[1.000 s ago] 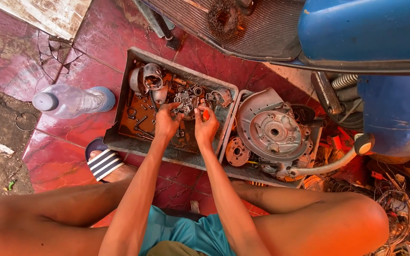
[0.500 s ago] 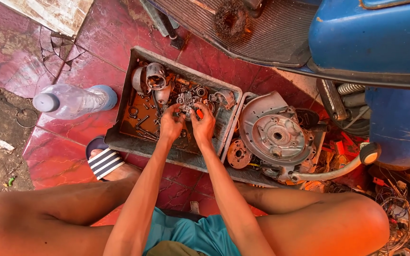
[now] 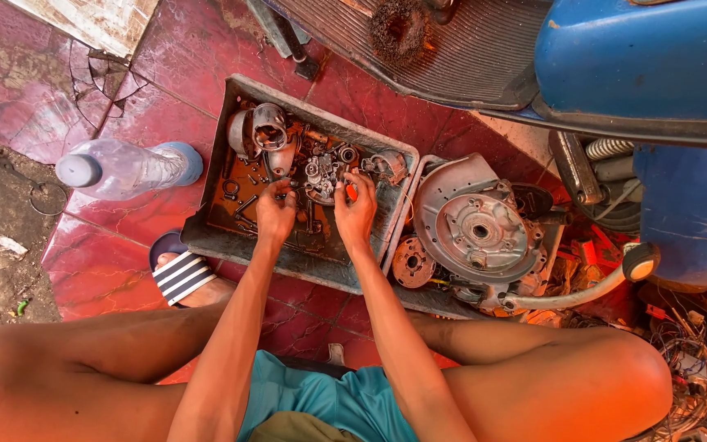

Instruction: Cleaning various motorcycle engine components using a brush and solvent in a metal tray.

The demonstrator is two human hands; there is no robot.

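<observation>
Small grey metal gear assembly (image 3: 321,176) in the rusty rectangular parts tray (image 3: 288,260): my left hand (image 3: 276,214) has slid down off it, fingers curled on small parts, while my right hand (image 3: 355,214) still pinches it.

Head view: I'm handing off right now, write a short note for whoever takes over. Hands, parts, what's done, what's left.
Left hand: in the grey metal tray, fingertips among small greasy parts; grip unclear.
Right hand: in the same tray, fingers at the small metal assembly.
Parts: round engine cover lies right of the tray, a small rusty disc beside it. Plastic bottle lies left of the tray.
Done: parts are out and sorted into the tray.
Left: the assembly is in hand, loose parts unfitted.
</observation>
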